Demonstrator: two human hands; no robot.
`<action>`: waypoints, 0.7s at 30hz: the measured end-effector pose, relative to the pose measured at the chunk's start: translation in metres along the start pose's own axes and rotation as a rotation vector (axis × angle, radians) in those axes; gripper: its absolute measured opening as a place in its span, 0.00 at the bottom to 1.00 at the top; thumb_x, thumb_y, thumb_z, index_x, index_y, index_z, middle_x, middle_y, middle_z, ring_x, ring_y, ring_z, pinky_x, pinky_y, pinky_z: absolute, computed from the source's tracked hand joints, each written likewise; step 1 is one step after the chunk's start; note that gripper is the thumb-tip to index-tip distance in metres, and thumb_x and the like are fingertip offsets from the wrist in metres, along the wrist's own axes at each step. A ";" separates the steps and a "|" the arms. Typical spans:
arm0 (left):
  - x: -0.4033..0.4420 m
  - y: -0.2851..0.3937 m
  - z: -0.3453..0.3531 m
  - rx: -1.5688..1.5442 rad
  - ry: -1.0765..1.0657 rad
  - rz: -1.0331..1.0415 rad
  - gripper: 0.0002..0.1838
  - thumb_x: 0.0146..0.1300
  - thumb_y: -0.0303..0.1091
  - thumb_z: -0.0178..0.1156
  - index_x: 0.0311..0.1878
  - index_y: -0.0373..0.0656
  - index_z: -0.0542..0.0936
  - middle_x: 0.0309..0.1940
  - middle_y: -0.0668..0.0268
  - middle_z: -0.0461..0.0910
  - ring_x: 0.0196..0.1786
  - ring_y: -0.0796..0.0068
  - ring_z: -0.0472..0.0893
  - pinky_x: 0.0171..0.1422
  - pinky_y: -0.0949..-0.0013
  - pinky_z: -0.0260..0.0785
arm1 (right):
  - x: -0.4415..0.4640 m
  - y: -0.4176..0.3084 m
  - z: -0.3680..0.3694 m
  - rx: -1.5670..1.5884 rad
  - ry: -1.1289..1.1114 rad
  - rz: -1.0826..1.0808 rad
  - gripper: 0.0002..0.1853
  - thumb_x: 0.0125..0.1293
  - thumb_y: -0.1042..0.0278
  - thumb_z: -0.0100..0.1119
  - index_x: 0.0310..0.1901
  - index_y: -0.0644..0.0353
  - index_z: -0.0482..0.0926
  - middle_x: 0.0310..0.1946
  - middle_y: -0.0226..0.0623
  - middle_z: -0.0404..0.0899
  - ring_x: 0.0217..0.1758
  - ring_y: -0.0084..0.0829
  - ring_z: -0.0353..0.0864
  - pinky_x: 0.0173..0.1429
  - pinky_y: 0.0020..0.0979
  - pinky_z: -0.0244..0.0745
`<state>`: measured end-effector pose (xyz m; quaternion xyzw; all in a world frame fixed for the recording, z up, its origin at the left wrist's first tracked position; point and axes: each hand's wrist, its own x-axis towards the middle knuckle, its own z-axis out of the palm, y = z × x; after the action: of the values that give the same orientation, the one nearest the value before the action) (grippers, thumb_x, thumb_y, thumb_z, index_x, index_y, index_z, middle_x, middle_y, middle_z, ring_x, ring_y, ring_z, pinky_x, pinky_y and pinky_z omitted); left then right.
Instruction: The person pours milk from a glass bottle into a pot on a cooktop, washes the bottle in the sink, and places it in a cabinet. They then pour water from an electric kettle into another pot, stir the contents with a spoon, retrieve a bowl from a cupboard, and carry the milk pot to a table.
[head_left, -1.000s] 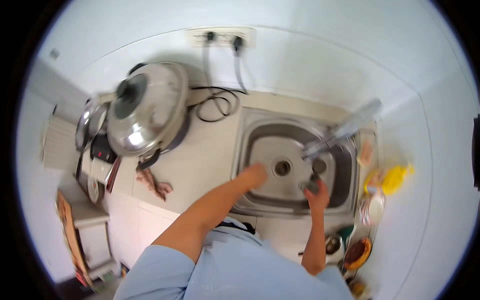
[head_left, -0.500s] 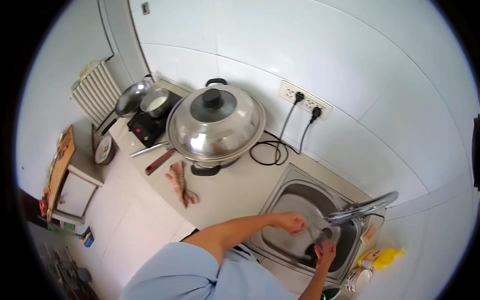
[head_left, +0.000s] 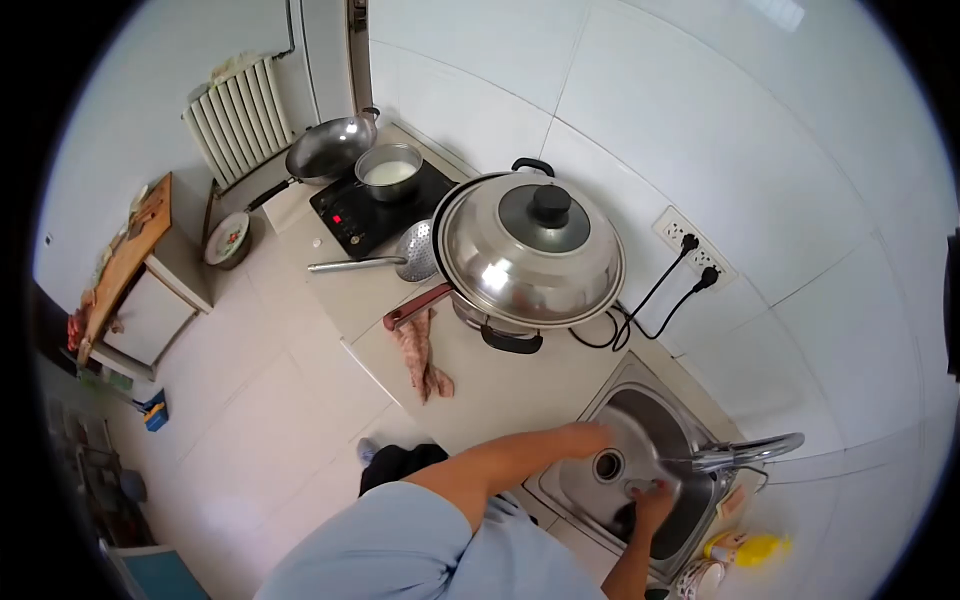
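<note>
My left hand (head_left: pixel 588 438) hovers over the left side of the steel sink (head_left: pixel 545 487), smeared by motion, so its fingers cannot be read. Deeper in the basin, my right hand (head_left: pixel 655 503) has its fingers closed around a small greyish thing, too unclear to name. Between the two hands lies the round drain (head_left: pixel 608 465). The chrome tap (head_left: pixel 740 455) reaches over the basin from the right.
A large lidded pan (head_left: pixel 530 250) stands on the counter beside a skimmer (head_left: pixel 415 252) and a reddish cloth (head_left: pixel 420 365). Behind are an induction cooker (head_left: pixel 350 225), a small pot (head_left: pixel 389 172) and a wok (head_left: pixel 330 150). A yellow bottle (head_left: pixel 758 550) stands right of the sink.
The view has shifted, so the counter shows farther right and the cooker more fully. My hands remain over the sink; the left has become blurred, and the drain now shows between them.
</note>
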<state>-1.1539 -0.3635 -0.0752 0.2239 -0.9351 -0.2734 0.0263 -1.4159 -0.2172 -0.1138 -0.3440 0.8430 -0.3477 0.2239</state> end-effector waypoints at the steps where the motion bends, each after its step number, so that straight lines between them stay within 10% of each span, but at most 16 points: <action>1: -0.006 0.000 -0.013 0.001 0.021 0.009 0.23 0.50 0.29 0.55 0.53 0.39 0.69 0.40 0.50 0.72 0.45 0.55 0.73 0.52 0.62 0.64 | -0.003 -0.013 0.000 0.252 0.010 0.120 0.28 0.45 0.67 0.68 0.49 0.59 0.68 0.49 0.38 0.69 0.38 0.31 0.75 0.29 0.27 0.76; 8: -0.084 -0.034 0.022 -0.886 0.520 -0.342 0.25 0.55 0.36 0.57 0.56 0.44 0.66 0.49 0.58 0.69 0.52 0.64 0.69 0.54 0.65 0.64 | -0.109 -0.155 0.024 0.615 -0.275 0.174 0.25 0.51 0.71 0.63 0.51 0.59 0.66 0.41 0.39 0.69 0.41 0.30 0.75 0.39 0.31 0.80; 10: -0.149 -0.028 -0.019 -1.605 0.364 -0.315 0.21 0.61 0.41 0.53 0.57 0.48 0.66 0.48 0.64 0.68 0.50 0.69 0.71 0.52 0.64 0.66 | -0.147 -0.193 0.060 0.639 -0.461 0.156 0.19 0.55 0.75 0.58 0.49 0.61 0.66 0.43 0.39 0.71 0.46 0.31 0.74 0.40 0.35 0.80; 18: -0.354 -0.071 -0.064 -1.678 0.675 -0.421 0.18 0.63 0.46 0.50 0.47 0.43 0.65 0.41 0.62 0.69 0.38 0.74 0.75 0.33 0.70 0.74 | -0.267 -0.307 0.195 0.781 -0.792 0.260 0.23 0.54 0.70 0.61 0.50 0.62 0.64 0.44 0.42 0.70 0.43 0.39 0.76 0.45 0.35 0.79; 21: -0.402 -0.079 -0.088 -1.248 0.860 -0.676 0.22 0.59 0.53 0.53 0.37 0.39 0.66 0.16 0.64 0.71 0.11 0.76 0.70 0.13 0.74 0.62 | -0.298 -0.333 0.233 0.796 -0.953 0.292 0.24 0.56 0.69 0.59 0.52 0.61 0.61 0.46 0.43 0.69 0.43 0.40 0.76 0.46 0.35 0.80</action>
<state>-0.7458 -0.2926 -0.0126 0.5221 -0.4021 -0.6258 0.4172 -0.9331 -0.2728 0.0208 -0.2330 0.4956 -0.4091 0.7299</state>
